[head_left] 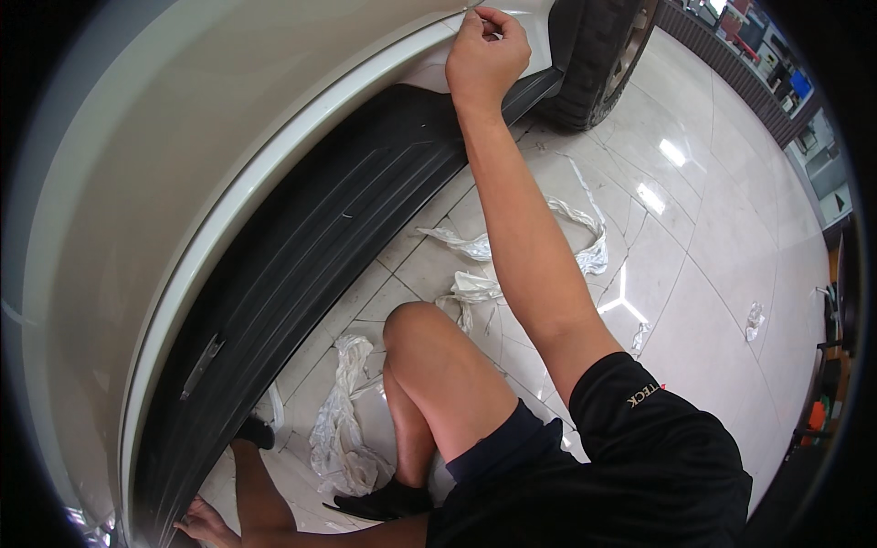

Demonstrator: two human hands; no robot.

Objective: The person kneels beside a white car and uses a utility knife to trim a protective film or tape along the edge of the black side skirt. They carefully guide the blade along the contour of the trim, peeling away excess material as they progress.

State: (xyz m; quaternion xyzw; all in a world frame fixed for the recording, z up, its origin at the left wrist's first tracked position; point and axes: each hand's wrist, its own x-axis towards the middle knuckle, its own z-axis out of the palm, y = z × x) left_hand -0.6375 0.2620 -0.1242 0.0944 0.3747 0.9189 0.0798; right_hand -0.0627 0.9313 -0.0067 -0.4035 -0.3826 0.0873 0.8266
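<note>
My right hand (489, 55) is raised to the lower edge of the pale car body (137, 137). Its fingers are curled and pinched together, and what lies between them is too small to make out. Down at the lower left, my left hand (206, 523) is at the outer edge of the black running board (320, 196), with thumb and fingers closed about that edge. A glossy white sill strip (242, 169) runs along the body above the board. On the board lies a slim silver-grey piece (201, 365) whose kind I cannot tell.
Crumpled whitish film (352, 425) lies on the tiled floor (731, 247) by my foot, and more film strips (475, 288) lie beyond my knee. A black tire (594, 68) stands past my right hand. A cluttered counter (767, 55) is at the far right.
</note>
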